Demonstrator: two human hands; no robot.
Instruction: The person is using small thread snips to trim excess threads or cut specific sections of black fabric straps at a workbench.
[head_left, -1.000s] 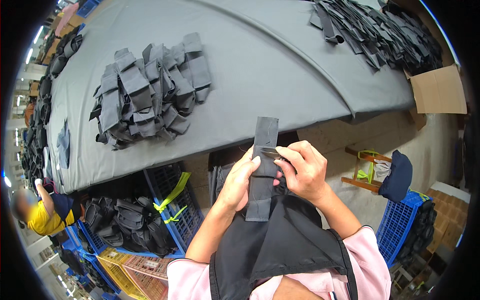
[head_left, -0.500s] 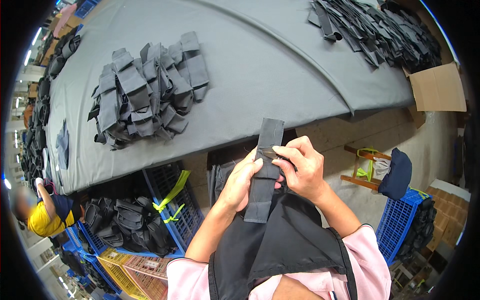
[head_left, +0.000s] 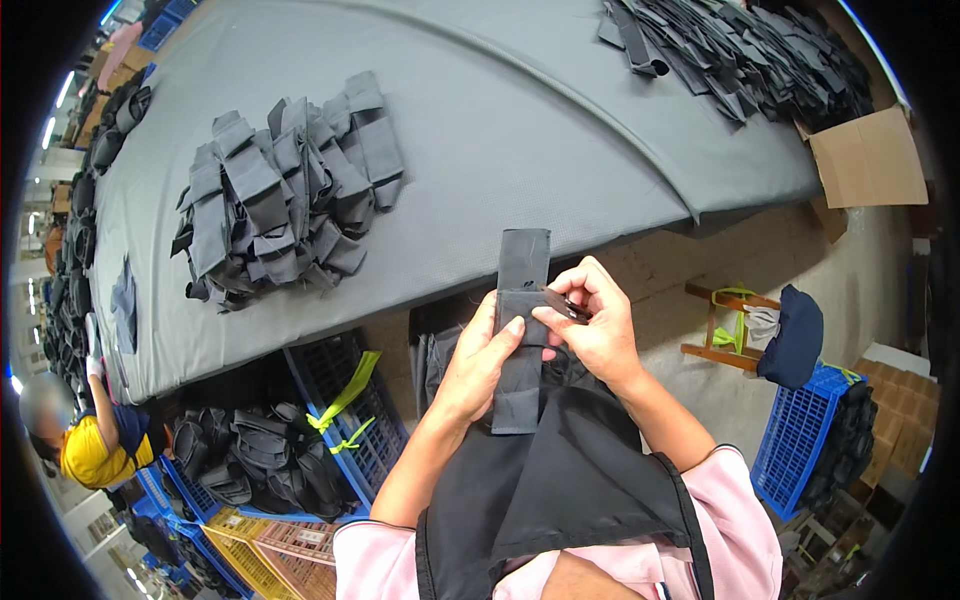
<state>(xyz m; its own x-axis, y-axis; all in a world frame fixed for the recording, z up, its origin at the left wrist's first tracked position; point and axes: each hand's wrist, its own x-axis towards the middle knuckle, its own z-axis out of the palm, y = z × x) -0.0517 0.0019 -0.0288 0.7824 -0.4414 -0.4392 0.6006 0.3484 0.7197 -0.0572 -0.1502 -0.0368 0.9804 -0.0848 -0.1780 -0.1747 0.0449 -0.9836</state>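
A dark grey sewn fabric strip [head_left: 524, 262] stands roughly lengthwise in front of me, just off the table edge. My left hand [head_left: 472, 372] is closed on its left side, with the thumb pressed flat across the front. In my right hand [head_left: 602, 335] a small pair of dark thread snips [head_left: 570, 307] is pinched, its tip pointing left at the strip's folded seam. Short loose threads show near that seam. Right-hand fingertips also reach the strip's right edge. A black apron [head_left: 580, 470] lies beneath the strip's lower end.
A heap of similar grey strips [head_left: 265, 195] lies on the covered table [head_left: 450, 150]; a larger pile [head_left: 745, 65] is far right. Blue crates [head_left: 335, 390] of black pieces stand below left. A wooden stool [head_left: 720, 350] is at right. A co-worker in yellow [head_left: 100, 447] is at far left.
The strip has shifted slightly left and become more upright. My right hand has turned, and the snips show more plainly against the seam. The co-worker's arm has moved up along the table edge.
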